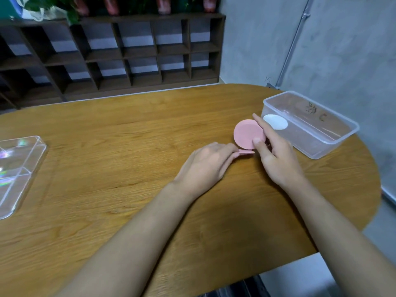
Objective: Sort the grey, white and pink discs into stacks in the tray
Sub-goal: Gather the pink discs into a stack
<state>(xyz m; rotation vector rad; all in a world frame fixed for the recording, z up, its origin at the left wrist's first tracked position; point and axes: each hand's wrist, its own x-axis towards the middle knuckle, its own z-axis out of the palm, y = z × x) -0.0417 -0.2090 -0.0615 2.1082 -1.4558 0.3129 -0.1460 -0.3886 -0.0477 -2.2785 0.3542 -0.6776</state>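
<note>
Now up on edge: round pink disc (248, 133), pinched between right hand (276, 155) thumb and forefinger. Under it, second pink disc (246, 152) lying flat, left hand (207, 163) fingertips at its rim, grip unclear. Behind right fingers, white disc (275, 122) in clear plastic box (321, 152). Far left of fingers, shiny tray (21, 168) across smooth wooden table (128, 146).

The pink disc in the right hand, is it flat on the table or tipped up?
Tipped up: the pink disc shows its round face to the camera, pinched between thumb and fingers of the right hand.
</note>
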